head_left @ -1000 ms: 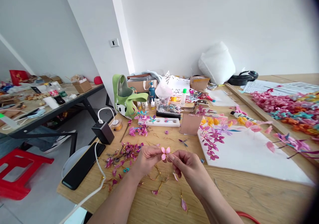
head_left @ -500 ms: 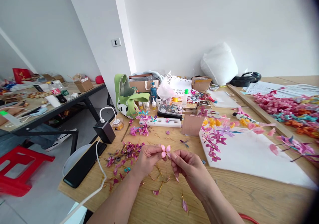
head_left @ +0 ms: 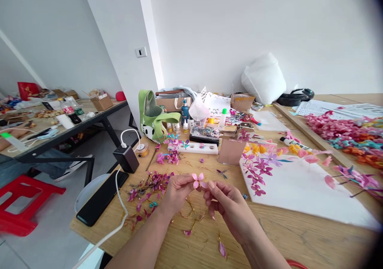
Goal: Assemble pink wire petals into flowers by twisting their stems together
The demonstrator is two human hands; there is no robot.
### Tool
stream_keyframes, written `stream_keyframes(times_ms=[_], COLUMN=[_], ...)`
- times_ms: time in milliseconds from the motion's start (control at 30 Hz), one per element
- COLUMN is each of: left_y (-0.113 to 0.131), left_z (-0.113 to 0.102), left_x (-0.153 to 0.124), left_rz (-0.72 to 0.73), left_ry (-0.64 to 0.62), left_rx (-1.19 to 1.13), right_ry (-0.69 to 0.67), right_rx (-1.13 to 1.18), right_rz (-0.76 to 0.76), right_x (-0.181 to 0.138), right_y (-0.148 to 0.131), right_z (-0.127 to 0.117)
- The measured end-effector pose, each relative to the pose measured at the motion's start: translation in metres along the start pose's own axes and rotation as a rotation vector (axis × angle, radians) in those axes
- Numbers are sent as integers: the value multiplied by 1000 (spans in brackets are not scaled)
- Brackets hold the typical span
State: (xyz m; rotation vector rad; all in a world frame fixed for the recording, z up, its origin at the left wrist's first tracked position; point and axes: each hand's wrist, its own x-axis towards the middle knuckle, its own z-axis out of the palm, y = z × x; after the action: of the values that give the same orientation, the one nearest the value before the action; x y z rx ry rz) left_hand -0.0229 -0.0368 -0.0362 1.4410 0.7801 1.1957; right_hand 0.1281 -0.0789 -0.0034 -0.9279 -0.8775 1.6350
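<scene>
A small pink artificial flower (head_left: 198, 180) with several petals is held up over the wooden table. My left hand (head_left: 178, 189) pinches it from the left side, closed behind the petals. From the right, my right hand (head_left: 223, 197) grips the tip of its right-hand petal between thumb and finger. Below my hands lie loose petals on golden wire, one purple petal (head_left: 222, 249) at the front and another petal (head_left: 187, 232) further left. A heap of purple wired petals (head_left: 154, 185) spreads left of my left hand.
A white foam board (head_left: 299, 193) bearing purple flowers is on the right. A black phone (head_left: 101, 199), black charger (head_left: 126, 158) and white cable lie left. Behind stand a green bag (head_left: 149, 117), small bottles and a cardboard piece (head_left: 231, 151). Another person's legs show under the far-left table.
The flower has shifted slightly left and tilted a little in my fingers. My right thumb has moved onto its right petal. The view has moved slightly.
</scene>
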Motion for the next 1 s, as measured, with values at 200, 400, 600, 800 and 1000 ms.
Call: stream_keyframes(times_ms=[200,400,600,800,1000], left_y=[2,-2,-2,2,1], left_z=[3,5,11,18,15], left_x=[-1,-6,-8,-9,-9], left_rz=[263,432,468,431,354], left_ry=[136,196,184,205,221], left_rx=[281,471,495,487,460], right_ry=[-83,-92,-20,74,17], right_rx=[237,442,489,479,473], right_rz=[75,112,87,12,57], right_x=[0,2,1,2,1], right_y=[14,23,27,30,31], right_z=[11,17,16,23,23])
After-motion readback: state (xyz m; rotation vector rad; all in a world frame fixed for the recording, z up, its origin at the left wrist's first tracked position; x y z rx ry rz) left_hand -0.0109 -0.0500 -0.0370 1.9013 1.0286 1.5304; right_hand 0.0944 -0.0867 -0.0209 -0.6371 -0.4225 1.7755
